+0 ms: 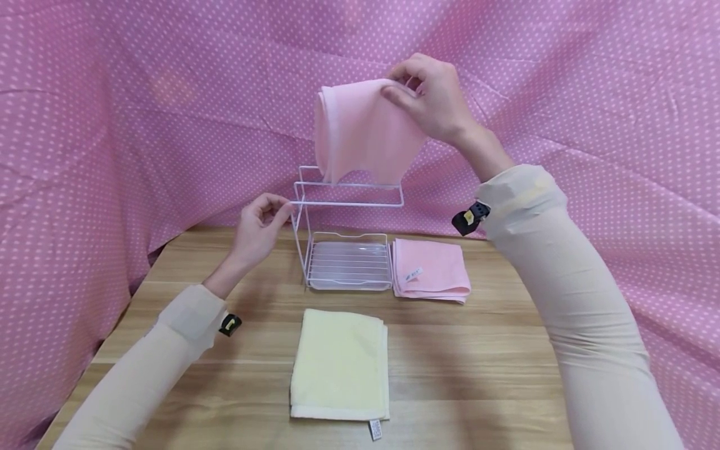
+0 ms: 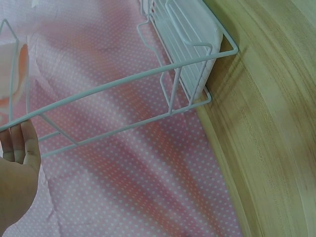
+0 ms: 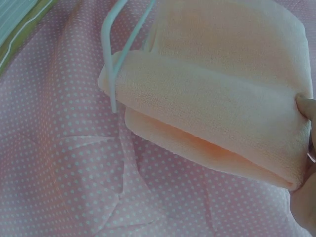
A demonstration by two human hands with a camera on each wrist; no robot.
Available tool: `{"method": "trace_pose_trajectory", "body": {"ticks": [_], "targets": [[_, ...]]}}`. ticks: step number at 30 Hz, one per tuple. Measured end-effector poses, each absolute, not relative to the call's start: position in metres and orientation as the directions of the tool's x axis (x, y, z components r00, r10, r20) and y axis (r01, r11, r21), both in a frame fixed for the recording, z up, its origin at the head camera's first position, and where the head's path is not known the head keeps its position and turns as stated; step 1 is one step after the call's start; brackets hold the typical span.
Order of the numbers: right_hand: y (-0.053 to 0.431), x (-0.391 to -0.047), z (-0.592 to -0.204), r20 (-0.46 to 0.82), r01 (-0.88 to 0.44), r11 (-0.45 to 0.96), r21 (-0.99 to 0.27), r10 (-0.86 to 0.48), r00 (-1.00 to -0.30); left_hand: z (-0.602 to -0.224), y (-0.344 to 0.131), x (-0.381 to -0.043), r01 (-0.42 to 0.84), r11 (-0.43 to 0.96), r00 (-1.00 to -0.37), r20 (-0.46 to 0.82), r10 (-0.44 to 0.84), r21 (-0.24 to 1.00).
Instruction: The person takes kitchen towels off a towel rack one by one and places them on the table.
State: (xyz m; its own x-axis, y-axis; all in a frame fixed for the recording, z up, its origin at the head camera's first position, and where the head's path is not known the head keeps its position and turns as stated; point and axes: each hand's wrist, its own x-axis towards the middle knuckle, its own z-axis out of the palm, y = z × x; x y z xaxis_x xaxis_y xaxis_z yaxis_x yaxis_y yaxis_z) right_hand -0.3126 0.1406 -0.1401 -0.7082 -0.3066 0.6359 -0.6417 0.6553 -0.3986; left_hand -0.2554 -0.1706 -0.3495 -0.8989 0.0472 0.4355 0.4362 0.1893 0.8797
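Raised over the rack, my right hand (image 1: pixel 433 97) pinches the top edge of a folded pink towel (image 1: pixel 365 125), thumb in front. The towel hangs down, its lower edge overlapping the top wires of the white wire rack (image 1: pixel 349 204) in the head view. Seen from the right wrist, the thick folds of this towel (image 3: pixel 207 89) pass close by the rack's wire end (image 3: pixel 107 44). With thumb and fingers, my left hand (image 1: pixel 255 231) grips the rack's upper left corner; the left wrist view shows its fingers (image 2: pixel 29 143) at the long wire.
A whitish tray (image 1: pixel 349 285) sits in the rack's base. Another folded pink towel (image 1: pixel 433 269) with a label lies right of it. Nearer on the wooden table (image 1: pixel 236 387) is a folded yellow towel (image 1: pixel 340 365). Pink dotted cloth (image 1: pixel 225 94) hangs behind and at both sides.
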Motion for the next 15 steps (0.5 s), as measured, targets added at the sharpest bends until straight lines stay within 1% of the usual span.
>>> {"method": "trace_pose_trajectory", "body": {"ticks": [2, 9, 15], "targets": [[0.142, -0.312, -0.138, 0.636, -0.639, 0.657, -0.399, -0.303, -0.710, -0.350, -0.171, -0.255, 0.434, 0.195, -0.900, 0.434, 0.046, 0.880], [0.148, -0.309, -0.131, 0.678, -0.670, 0.627, -0.396, -0.292, -0.674, -0.349, -0.171, -0.256, 0.430, 0.183, -0.902, 0.427, 0.055, 0.884], [0.154, -0.304, -0.126, 0.679, -0.661, 0.617, -0.426, -0.265, -0.685, -0.349, -0.171, -0.257, 0.439, 0.179, -0.898, 0.436, 0.059, 0.881]]}}
